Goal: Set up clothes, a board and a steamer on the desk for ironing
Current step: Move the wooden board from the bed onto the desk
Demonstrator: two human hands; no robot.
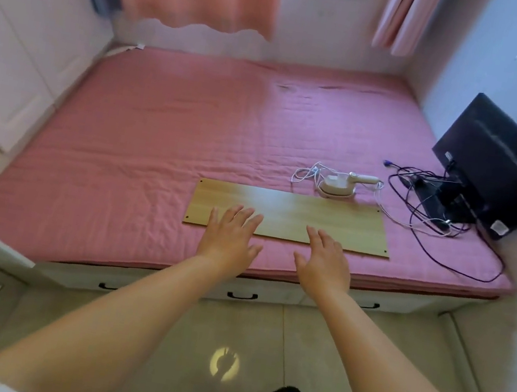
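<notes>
The board (291,217) lies on the bed (156,143) near its front edge. The steamer (338,184) sits just behind the board's right part; a monitor (496,168) stands farther right, cables (418,220) between them.

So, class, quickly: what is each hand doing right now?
Left hand: open, fingers spread over the board, holding nothing.
Right hand: open, holding nothing.

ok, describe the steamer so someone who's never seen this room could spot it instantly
Start at the pink mattress that fills the room, then find the wooden board near its front edge. Just beyond the board's right half lies the handheld steamer. It is small and white with a white cord, unlike the black monitor and dark cables to its right.
</notes>
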